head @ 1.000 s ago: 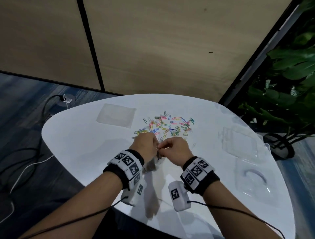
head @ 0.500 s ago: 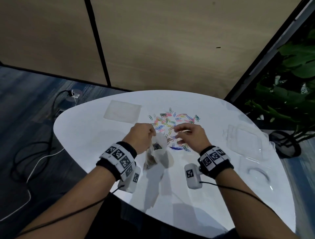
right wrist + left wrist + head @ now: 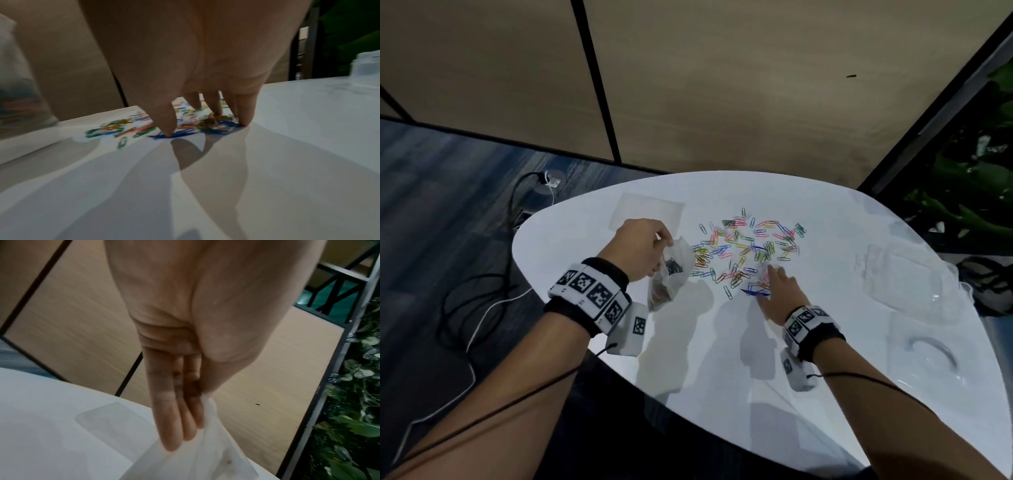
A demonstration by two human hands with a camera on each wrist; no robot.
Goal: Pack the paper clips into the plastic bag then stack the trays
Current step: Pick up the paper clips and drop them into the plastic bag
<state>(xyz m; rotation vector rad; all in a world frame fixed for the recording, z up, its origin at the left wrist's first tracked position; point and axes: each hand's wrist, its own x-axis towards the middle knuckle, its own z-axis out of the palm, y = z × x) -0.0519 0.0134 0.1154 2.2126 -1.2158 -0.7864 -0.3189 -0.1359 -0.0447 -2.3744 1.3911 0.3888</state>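
Many coloured paper clips (image 3: 746,245) lie scattered mid-table. My left hand (image 3: 642,245) pinches the rim of a clear plastic bag (image 3: 674,274) that hangs with its mouth open toward the pile; some clips show inside it. In the left wrist view the fingers (image 3: 174,415) point down against the bag (image 3: 205,459). My right hand (image 3: 779,291) is spread over the pile's near edge. Its fingertips (image 3: 167,128) press on blue and other clips (image 3: 213,126) on the table. Two clear trays (image 3: 907,270) (image 3: 924,349) lie at the right.
A flat clear plastic piece (image 3: 647,210) lies on the white table (image 3: 722,359) beyond my left hand. The bag (image 3: 18,97) and a tray (image 3: 366,65) flank my right hand. Cables run over the floor at left; plants stand at right.
My right hand left the bag's mouth, moved right and forward, and came down spread on the clips. My left hand kept hold of the bag, whose mouth now gapes open.
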